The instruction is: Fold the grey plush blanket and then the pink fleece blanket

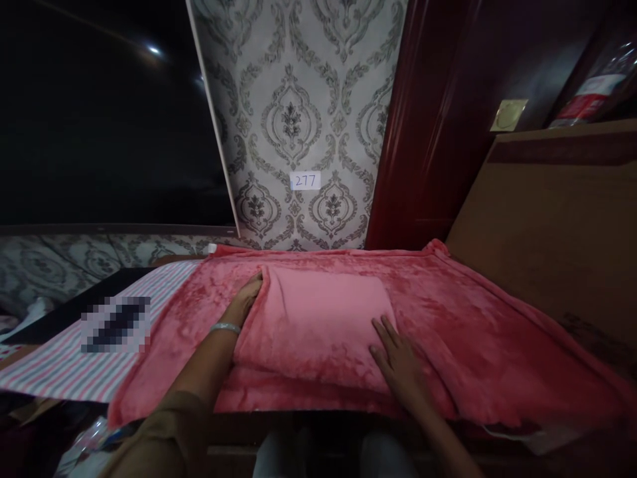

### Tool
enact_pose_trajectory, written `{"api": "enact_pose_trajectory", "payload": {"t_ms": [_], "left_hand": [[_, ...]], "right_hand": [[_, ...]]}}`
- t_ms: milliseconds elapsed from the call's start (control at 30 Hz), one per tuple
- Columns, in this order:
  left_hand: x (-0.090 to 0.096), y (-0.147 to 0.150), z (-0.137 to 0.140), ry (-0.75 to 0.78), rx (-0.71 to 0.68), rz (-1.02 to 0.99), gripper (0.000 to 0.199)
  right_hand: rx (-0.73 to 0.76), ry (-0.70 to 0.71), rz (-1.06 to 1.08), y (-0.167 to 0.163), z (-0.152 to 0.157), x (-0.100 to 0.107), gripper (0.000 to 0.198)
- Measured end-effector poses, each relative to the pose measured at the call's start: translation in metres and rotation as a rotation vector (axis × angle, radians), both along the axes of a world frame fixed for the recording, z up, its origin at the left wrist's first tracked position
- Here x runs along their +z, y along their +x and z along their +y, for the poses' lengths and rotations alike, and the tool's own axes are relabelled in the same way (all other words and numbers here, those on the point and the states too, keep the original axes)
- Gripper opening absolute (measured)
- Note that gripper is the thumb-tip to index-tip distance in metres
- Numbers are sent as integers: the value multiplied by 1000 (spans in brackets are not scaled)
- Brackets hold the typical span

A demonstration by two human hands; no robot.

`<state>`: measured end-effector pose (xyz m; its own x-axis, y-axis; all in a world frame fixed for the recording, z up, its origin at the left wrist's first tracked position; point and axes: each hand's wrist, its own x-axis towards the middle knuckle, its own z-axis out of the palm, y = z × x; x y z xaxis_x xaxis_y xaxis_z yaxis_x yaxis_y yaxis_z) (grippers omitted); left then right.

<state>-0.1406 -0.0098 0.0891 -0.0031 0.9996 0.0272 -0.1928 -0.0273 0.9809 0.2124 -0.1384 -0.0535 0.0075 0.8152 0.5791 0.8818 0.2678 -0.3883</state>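
A folded pink plush cloth (328,312) lies in the middle of a larger spread-out pink-red plush blanket (478,318). Its upper face is smooth and pale, while the front part shows deeper, fluffy pile. At the left edge of the fold is my left hand (246,297), fingers closed on that edge and partly hidden by it; a light bracelet circles the wrist. My right hand (398,358) rests flat on the right side of the folded cloth, fingers spread and holding nothing.
A striped cloth (94,358) with a blurred dark patch extends left of the blanket. Behind stand a large dark screen (109,119) and patterned wallpaper (298,86) bearing a "277" label (305,180). At right, a cardboard box (557,226) borders the blanket; a bottle (592,96) is above it.
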Motion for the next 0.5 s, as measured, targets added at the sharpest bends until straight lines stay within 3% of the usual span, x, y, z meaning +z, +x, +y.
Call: {"api": "enact_pose_trajectory", "payload": {"t_ms": [133, 267, 500], "left_hand": [[5, 1, -8, 27, 8, 19, 36], [10, -4, -10, 19, -3, 31, 48], [4, -22, -32, -142, -88, 75, 52]], "right_hand": [[0, -14, 1, 0, -1, 3, 53], [-6, -44, -7, 1, -2, 5, 54], [0, -60, 13, 2, 0, 3, 54]]}}
